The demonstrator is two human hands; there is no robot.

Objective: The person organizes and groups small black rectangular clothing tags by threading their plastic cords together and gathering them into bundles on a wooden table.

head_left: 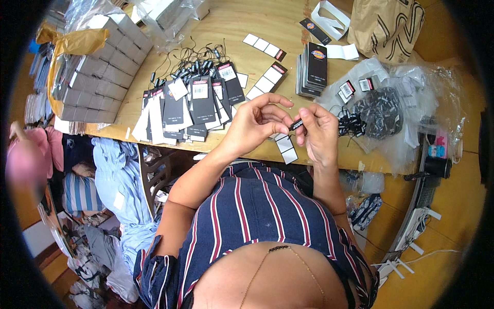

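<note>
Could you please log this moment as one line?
left hand: pinching small black tag | right hand: pinching same tag | table: tag pile

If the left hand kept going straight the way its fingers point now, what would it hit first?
Most likely the right hand: the left hand points rightward, its fingertips meeting the small black tag piece pinched between both hands. Depth is hard to judge here.

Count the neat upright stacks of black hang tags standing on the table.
1: the black tag stack stands near the table's far right, beside the brown bag. Others may be hidden.
</note>
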